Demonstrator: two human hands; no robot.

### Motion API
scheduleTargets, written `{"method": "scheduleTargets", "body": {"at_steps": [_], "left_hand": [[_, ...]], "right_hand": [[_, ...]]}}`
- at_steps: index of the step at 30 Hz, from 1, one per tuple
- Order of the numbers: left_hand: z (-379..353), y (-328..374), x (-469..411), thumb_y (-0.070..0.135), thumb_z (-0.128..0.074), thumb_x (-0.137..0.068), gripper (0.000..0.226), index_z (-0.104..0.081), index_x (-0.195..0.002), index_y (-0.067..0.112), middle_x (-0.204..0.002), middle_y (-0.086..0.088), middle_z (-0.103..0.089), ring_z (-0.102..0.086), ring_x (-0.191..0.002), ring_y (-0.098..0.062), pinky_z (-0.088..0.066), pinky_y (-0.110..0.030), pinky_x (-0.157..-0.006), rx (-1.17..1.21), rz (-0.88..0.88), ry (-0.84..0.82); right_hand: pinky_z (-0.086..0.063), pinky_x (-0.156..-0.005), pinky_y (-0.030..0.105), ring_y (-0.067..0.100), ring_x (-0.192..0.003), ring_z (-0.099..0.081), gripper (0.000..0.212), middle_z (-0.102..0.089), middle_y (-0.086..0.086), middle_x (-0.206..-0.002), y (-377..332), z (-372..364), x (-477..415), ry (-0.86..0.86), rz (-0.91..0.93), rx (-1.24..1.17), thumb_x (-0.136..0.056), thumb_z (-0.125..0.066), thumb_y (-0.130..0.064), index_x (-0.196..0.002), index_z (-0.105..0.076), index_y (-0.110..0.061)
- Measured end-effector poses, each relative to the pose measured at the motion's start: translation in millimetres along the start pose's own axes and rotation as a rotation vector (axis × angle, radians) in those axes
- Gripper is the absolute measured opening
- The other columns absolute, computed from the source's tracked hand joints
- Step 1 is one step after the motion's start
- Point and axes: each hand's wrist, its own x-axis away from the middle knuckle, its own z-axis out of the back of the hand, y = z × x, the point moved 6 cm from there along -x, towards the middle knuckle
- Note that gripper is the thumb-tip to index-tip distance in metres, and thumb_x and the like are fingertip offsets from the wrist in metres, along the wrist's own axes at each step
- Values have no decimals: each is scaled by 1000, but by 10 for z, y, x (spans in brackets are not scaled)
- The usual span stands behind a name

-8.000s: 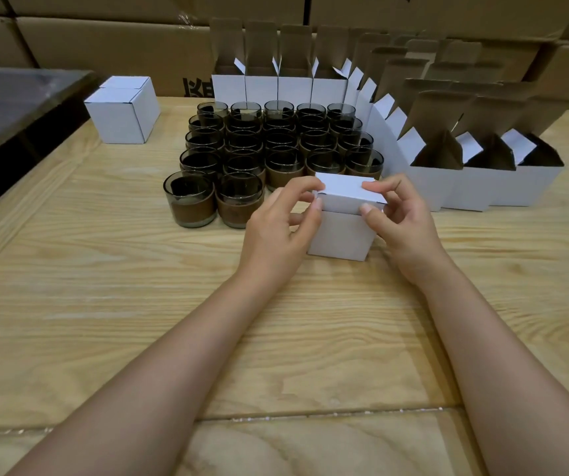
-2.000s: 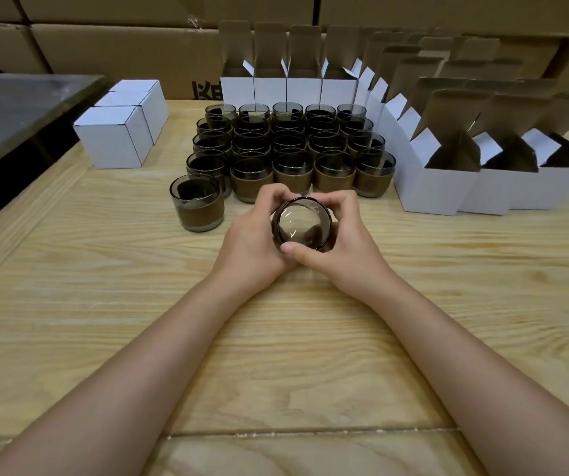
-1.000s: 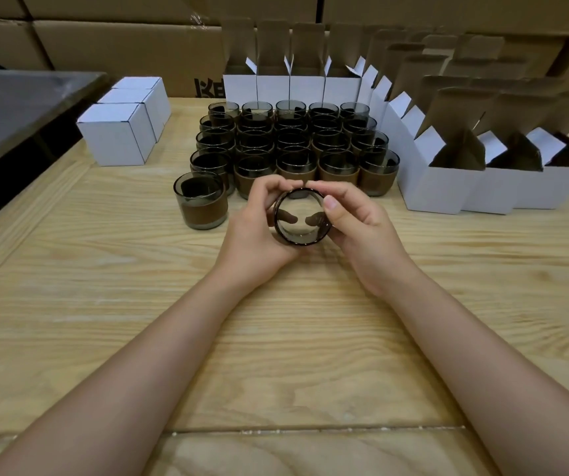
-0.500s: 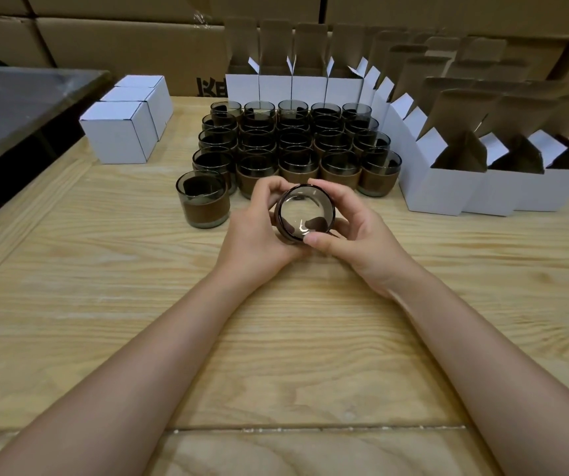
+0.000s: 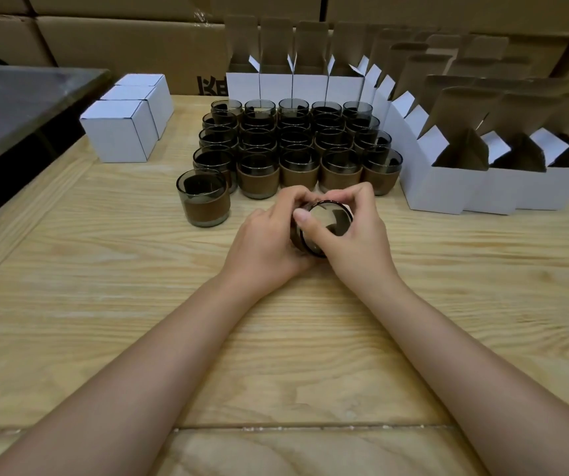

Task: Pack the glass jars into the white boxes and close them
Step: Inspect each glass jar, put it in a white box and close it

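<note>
Far left on the counter [image 5: 80, 304], we counted three closed white boxes [image 5: 118, 137], touching in a row that ran away from us. Next, a lone jar [image 5: 204, 199] stood upright just off the near-left corner of the block of jars [image 5: 298, 170]. That block was five across the front row, and the rows behind overlapped so much that we could not swear to a total. In front of the block came the action: the left hand [image 5: 264, 247] and the right hand [image 5: 356, 245] were both curled around the held jar [image 5: 329, 221], fingers arched over its top, just above the wood. The jar lay tipped over, its axis pointing roughly at us and one round end facing the camera; mouth or base, we could not tell. To the right stood the open white boxes [image 5: 496, 194], all with flaps up. We counted four along the back and three in the near row, with a fanned run between them too overlapped to count. The nearest open box [image 5: 430, 190] sat to the right of the hands and a little beyond them. So we judged the right hand the nearer one, and reckoned the jar would want turning upright before it could drop into that open top.
</note>
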Motion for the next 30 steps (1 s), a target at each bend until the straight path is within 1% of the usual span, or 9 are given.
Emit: {"method": "scheduleTargets", "body": {"at_steps": [4,9,12,15,17,20,24,27,30], "left_hand": [[-16,31,-5,31,-85,-63,73,-48,-123,15,-115,11,-65,-64,-94,-14,-49,-28,-80,-16,-54,-2],[-5,30,-7,42,-83,-64,73,-45,-123,20,-114,26,-57,-61,-103,-6,-49,-27,-86,54,-49,-20],[2,15,-13,48,-79,-62,74,-43,-122,25,-120,21,-60,-62,-107,-8,-51,-35,-88,85,-25,-26],[3,-20,-20,41,-84,-62,73,-41,-121,31,-117,28,-56,-61,-109,-6,-50,-34,-89,111,3,-27],[7,-53,-23,35,-86,-61,73,-39,-118,36,-116,27,-57,-60,-108,-1,-49,-26,-89,130,23,-20],[26,-100,-28,37,-86,-61,73,-39,-116,41,-113,21,-61,-58,-104,5,-41,-7,-82,194,70,-2],[42,-148,-40,37,-89,-56,75,-37,-109,48,-110,22,-60,-54,-106,12,-39,-3,-84,259,134,17],[44,-169,-45,32,-93,-54,79,-42,-115,39,-111,17,-61,-58,-106,5,-48,-16,-87,382,195,26],[57,-159,-41,36,-84,-54,77,-47,-120,24,-114,11,-64,-62,-107,1,-52,-20,-85,528,233,27]], "right_hand": [[-40,-69,5,-12,-80,-55,20,-60,-15,-88,-29,20,-13,39,17,-37,-90,-64,-34,-85,-45,-32],[-37,-58,11,-8,-63,-49,21,-52,-14,-70,-22,47,-45,57,21,-37,-101,-46,-27,-81,-47,-24],[-44,-64,29,1,-67,-50,24,-57,-2,-76,18,37,-54,39,-15,-48,-103,-39,-25,-92,-53,-10],[-46,-68,24,-3,-72,-54,24,-60,-9,-83,24,37,-61,37,-36,-81,-104,-36,-20,-90,-55,-21],[-47,-71,18,-5,-77,-56,26,-62,-10,-88,19,41,-70,21,-47,-131,-104,-36,-16,-89,-56,-24],[-50,-84,34,8,-92,-61,28,-66,-4,-97,38,36,-92,-53,-96,-226,-103,-36,-14,-95,-62,-22],[-53,-79,32,10,-92,-64,35,-70,-8,-101,42,24,-107,-181,-111,-347,-103,-34,-12,-104,-65,-28],[-52,-70,24,7,-90,-64,38,-69,-11,-109,54,20,-121,-261,-123,-432,-97,-38,-9,-117,-63,-30],[-49,-75,32,24,-95,-60,56,-60,-4,-130,73,-2,-117,-351,-131,-485,-80,-47,-9,-129,-54,-35]]}}
